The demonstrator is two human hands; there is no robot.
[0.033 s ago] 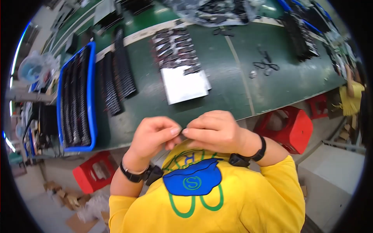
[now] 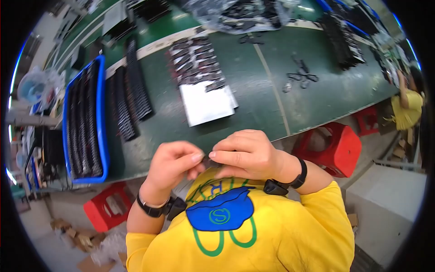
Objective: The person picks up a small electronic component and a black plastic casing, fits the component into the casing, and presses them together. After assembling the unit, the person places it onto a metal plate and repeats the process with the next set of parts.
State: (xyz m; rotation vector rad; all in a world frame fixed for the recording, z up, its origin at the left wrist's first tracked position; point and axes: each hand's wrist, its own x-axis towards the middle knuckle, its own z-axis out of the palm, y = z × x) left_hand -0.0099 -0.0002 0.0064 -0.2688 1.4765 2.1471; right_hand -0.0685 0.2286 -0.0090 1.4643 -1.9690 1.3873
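Note:
My left hand (image 2: 174,165) and my right hand (image 2: 247,154) meet in front of my chest, just below the near edge of the green table (image 2: 253,113). Between the fingertips of both hands sits a small dark part (image 2: 210,162), mostly hidden by the fingers. Each wrist wears a black band. Straight ahead on the table lies a white sheet (image 2: 206,105), with several small dark parts (image 2: 195,61) laid out in rows on its far half.
A blue tray (image 2: 103,136) filled with rows of black parts stands at the left, with more black rows (image 2: 131,97) beside it. A clear bag of parts (image 2: 240,13) lies far back. Red stools (image 2: 333,145) (image 2: 108,208) stand below the table. Another person in yellow (image 2: 408,106) works at the right edge.

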